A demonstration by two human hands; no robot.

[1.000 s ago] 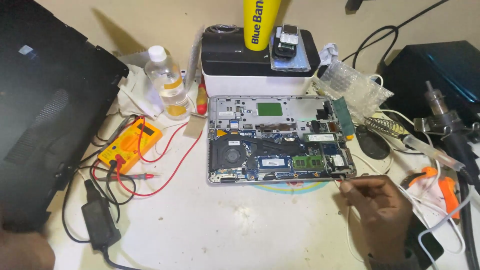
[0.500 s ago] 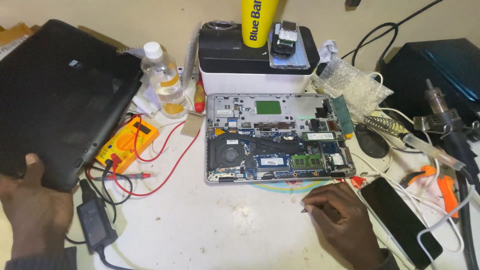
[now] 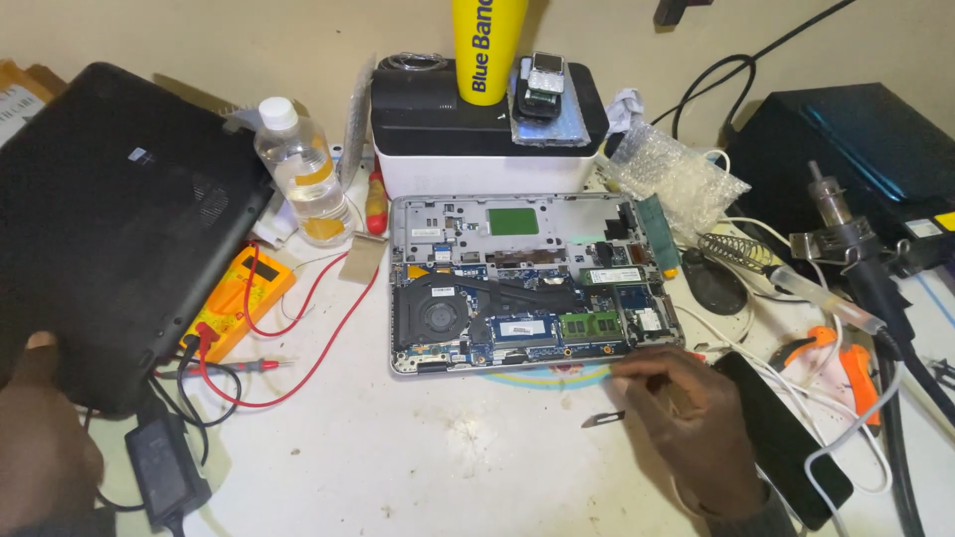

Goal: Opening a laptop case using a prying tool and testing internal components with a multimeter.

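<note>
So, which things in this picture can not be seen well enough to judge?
- Left hand, head view: cut off by the bottom and left edges; its grip on the black laptop is unclear.
- Right hand: the fingertips curl under, so whether they pinch anything is hidden.
- Small blade beside it: too small to identify.
- Open laptop: its small board parts are too fine to read.
- Phone: partly covered by the right hand and a white cable.

The opened laptop (image 3: 527,283) lies flat with circuitry exposed; the black cover (image 3: 119,219) lies beside it.
</note>
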